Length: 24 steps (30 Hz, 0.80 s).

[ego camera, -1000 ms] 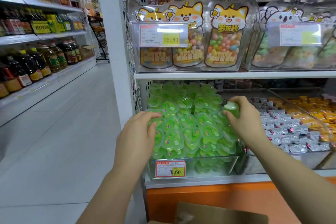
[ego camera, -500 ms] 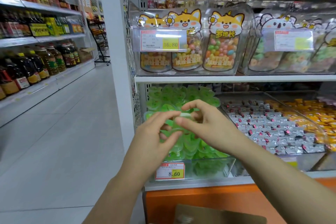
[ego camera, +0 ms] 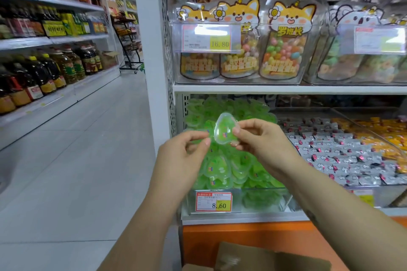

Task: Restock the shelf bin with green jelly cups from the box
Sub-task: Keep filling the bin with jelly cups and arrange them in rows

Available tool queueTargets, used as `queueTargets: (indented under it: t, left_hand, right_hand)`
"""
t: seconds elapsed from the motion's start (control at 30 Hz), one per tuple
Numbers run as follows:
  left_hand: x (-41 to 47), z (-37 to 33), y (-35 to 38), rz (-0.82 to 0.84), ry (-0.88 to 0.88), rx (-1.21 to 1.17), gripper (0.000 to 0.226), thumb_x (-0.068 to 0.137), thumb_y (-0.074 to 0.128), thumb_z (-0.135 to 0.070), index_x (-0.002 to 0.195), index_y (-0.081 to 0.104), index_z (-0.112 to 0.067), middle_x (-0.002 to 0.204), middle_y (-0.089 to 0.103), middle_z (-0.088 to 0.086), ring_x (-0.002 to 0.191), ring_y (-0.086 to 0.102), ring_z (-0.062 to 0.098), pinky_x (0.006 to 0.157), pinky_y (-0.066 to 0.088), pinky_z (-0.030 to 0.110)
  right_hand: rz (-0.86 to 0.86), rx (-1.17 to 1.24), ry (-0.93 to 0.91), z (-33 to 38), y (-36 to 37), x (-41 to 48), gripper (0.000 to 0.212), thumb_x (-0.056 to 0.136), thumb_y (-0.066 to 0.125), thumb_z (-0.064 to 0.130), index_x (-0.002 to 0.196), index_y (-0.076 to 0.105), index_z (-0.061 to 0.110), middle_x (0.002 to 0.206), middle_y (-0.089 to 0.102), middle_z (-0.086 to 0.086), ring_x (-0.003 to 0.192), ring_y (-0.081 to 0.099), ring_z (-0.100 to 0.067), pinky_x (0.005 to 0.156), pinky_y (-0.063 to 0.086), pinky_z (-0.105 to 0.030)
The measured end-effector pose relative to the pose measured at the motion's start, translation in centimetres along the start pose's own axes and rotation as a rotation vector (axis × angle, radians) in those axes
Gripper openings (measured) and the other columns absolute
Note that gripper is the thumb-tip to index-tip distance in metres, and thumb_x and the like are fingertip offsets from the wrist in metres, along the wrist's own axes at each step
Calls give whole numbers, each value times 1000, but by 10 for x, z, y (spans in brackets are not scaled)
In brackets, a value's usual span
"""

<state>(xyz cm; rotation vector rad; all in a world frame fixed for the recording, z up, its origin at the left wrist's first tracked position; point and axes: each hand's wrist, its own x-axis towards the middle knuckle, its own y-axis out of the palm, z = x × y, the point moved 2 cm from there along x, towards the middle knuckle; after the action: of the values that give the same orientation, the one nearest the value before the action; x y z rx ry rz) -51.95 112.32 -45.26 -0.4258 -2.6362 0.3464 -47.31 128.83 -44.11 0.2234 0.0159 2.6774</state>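
A heart-shaped green jelly cup (ego camera: pixel 225 131) is held up in front of the shelf, its clear lid facing me. My right hand (ego camera: pixel 263 141) pinches its right edge between thumb and fingers. My left hand (ego camera: pixel 184 156) pinches or touches its left edge with thumb and forefinger. Behind them the clear shelf bin (ego camera: pixel 264 201) is heaped with several more green jelly cups (ego camera: pixel 217 168). A brown cardboard box flap (ego camera: pixel 271 258) shows at the bottom edge.
A price tag (ego camera: pixel 214 202) reading 8.60 hangs on the bin front. To the right are bins of silver-wrapped sweets (ego camera: pixel 343 156) and yellow sweets (ego camera: pixel 383 136). Candy bags (ego camera: pixel 284 44) fill the shelf above. The aisle floor (ego camera: pixel 72 160) and oil bottles (ego camera: pixel 44 72) lie left.
My right hand lifted a jelly cup off the pile and brought it toward the middle. Both hands met on it and turned its lid to face me.
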Motion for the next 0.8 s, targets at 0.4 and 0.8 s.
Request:
queueTargets:
  t: [0.4, 0.8]
  left_hand:
    - [2, 17, 8, 127, 213, 572, 44, 98, 42, -13, 142, 39, -16, 150, 34, -3, 140, 27, 10, 108, 8, 11]
    - [5, 20, 10, 159, 214, 566, 47, 98, 41, -14, 144, 34, -18, 154, 26, -6, 142, 19, 8, 104, 0, 5]
  right_hand:
    - [-24, -213, 145, -15, 14, 25, 17, 87, 53, -11, 99, 53, 1, 74, 56, -8, 41, 59, -7, 48, 53, -17]
    - [-51, -279, 102, -22, 16, 27, 14, 87, 55, -8, 100, 59, -3, 74, 59, -6, 50, 62, -10, 56, 55, -19]
